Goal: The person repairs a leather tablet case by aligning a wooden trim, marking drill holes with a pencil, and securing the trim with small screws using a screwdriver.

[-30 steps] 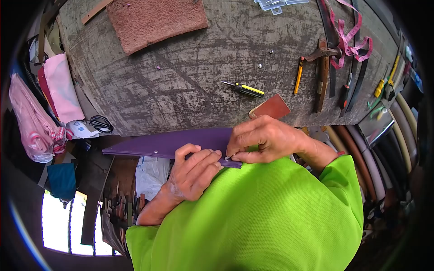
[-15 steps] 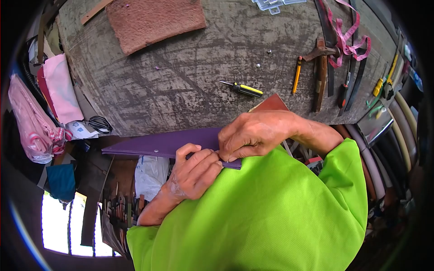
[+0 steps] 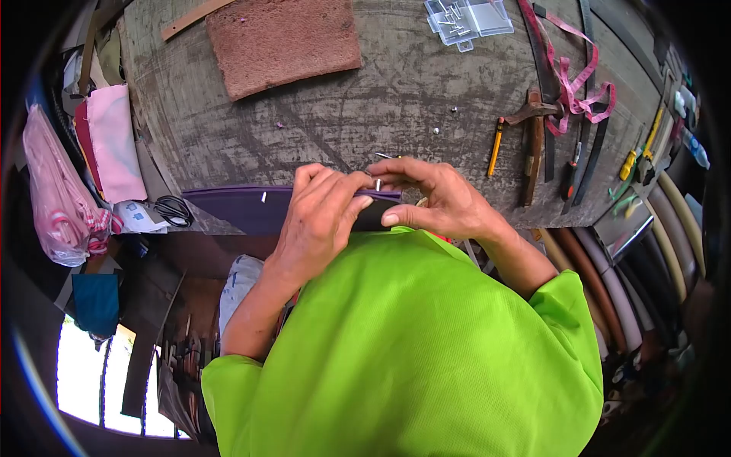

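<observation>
A long purple strip with a small metal stud runs along the near edge of the worn workbench. My left hand curls over the strip's right end and grips it. My right hand meets it from the right, thumb under the dark end of the strip, fingertips pinching by a small upright metal pin. My green shirt hides everything below the hands.
On the bench lie a brown rough pad, a clear plastic box, an orange pencil, a hammer, a pink ribbon and dark straps. Scissors and a pink bag sit left; rolled material stands right.
Both hands have risen with the purple strip to the bench edge. The strip has turned edge-on, and a small metal pin now shows between the fingertips. The red-brown piece is covered.
</observation>
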{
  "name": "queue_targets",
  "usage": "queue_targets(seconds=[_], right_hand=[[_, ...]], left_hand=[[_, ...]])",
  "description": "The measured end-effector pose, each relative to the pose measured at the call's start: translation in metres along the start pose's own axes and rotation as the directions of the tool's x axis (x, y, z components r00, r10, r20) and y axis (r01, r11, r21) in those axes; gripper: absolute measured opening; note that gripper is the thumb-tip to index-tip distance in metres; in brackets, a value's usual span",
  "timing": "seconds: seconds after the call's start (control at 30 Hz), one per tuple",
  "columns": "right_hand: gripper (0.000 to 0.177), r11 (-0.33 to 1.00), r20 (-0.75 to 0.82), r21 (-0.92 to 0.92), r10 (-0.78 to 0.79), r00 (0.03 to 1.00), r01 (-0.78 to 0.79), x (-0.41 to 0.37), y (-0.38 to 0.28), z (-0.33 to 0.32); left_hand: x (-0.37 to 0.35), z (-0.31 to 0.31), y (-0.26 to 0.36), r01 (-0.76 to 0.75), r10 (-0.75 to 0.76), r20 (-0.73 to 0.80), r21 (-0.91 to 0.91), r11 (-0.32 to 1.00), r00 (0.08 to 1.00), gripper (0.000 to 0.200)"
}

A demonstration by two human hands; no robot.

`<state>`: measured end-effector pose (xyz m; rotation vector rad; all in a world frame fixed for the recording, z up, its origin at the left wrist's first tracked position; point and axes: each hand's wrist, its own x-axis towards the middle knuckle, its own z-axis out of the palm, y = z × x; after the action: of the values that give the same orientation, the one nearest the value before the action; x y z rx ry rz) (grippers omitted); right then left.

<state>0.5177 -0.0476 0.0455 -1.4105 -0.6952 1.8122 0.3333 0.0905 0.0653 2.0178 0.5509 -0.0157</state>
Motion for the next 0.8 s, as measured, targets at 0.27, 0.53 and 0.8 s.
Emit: queue_targets(seconds=[0.27, 0.53, 0.8], right_hand=[[0.039, 0.904, -0.324, 0.428, 0.156, 0.933, -0.002, 0.047, 0.033, 0.017], [0.037, 0.931, -0.303, 0.364, 0.146, 0.942, -0.027, 0.063, 0.046, 0.009], [0.038, 0.982, -0.311, 0.063, 0.186, 0.932, -0.175, 0.071, 0.038, 0.007]], left_hand=[[0.037, -0.002, -0.04, 0.224, -0.223, 0.035, 0.001, 0.975, 0.974, 0.021], [0.049, -0.002, -0.055, 0.351, -0.342, 0.113, -0.076, 0.933, 0.933, 0.023], [0.045, 0.01, -0.076, 0.213, -0.211, 0.056, -0.038, 0.976, 0.976, 0.021]])
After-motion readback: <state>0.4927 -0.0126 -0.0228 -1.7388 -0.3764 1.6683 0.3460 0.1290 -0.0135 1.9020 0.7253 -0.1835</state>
